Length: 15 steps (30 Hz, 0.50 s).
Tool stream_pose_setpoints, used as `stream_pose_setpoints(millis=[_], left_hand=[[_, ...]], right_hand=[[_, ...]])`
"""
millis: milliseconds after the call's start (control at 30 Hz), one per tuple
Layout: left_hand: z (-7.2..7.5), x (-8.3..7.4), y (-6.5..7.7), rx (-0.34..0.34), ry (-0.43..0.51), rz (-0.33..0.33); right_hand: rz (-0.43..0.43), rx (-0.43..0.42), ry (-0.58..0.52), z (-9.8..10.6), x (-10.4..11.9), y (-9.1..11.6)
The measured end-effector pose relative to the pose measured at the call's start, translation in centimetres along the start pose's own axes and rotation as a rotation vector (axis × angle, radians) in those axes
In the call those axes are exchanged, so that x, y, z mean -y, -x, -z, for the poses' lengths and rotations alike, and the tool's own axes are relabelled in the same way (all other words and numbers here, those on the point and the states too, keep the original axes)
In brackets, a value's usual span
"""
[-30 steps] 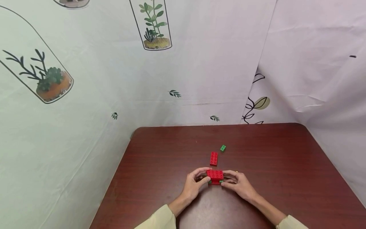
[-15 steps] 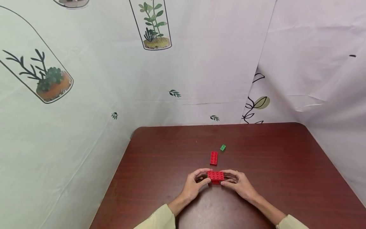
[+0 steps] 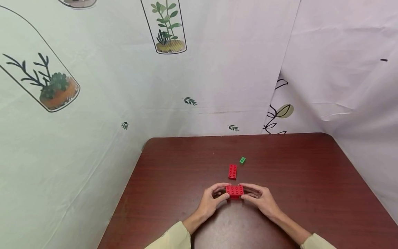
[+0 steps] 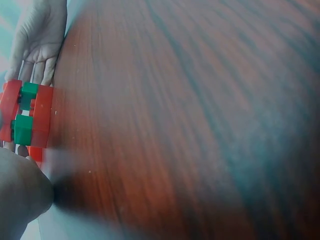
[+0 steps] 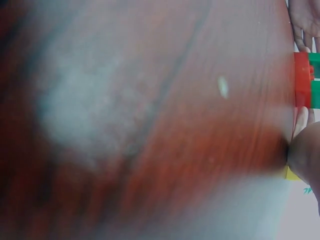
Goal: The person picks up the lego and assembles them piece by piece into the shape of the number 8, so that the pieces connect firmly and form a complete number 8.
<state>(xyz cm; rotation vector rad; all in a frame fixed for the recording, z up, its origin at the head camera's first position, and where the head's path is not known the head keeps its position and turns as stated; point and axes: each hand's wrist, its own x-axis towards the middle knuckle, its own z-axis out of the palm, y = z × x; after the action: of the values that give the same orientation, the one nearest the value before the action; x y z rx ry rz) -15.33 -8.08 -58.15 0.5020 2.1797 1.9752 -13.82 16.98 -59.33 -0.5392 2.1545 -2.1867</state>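
Note:
A small stack of toy building bricks (image 3: 234, 191) stands on the table between the two hands. Its top is a red brick (image 4: 10, 110) with studs. Below that, the left wrist view shows a green brick (image 4: 23, 130) and another green brick (image 4: 29, 95) with a gap between them, over a lower red brick (image 4: 42, 117). My left hand (image 3: 209, 200) grips the stack's left end, thumb at the front corner and fingers behind. The right hand (image 3: 261, 200) holds the right end likewise, thumb in front, index finger along the back corner.
Just beyond the stack lies a loose red brick (image 3: 232, 172), with a small green brick (image 3: 242, 160) farther back. A yellow piece (image 5: 292, 174) shows beside the right hand in its wrist view. Printed cloth (image 3: 199, 79) hangs around the dark wooden table (image 3: 174, 162).
The stack has shifted slightly right, and its green bricks have dropped out of sight beneath the top red brick in the head view. The right fingers have straightened along its back.

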Motion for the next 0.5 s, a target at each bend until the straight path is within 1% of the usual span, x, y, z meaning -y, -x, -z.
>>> stream_pose_setpoints(millis=[133, 267, 500], left_hand=[[-0.03, -0.09, -0.01, -0.005, 0.007, 0.008], [-0.05, -0.15, 0.02, -0.009, 0.021, 0.016], [-0.01, -0.23, 0.13, -0.013, 0.022, 0.018]], right_hand=[[0.005, -0.015, 0.035, -0.07, -0.01, -0.02], [-0.01, -0.03, 0.061, -0.17, 0.06, -0.06], [-0.05, -0.043, 0.067, -0.29, 0.17, -0.12]])
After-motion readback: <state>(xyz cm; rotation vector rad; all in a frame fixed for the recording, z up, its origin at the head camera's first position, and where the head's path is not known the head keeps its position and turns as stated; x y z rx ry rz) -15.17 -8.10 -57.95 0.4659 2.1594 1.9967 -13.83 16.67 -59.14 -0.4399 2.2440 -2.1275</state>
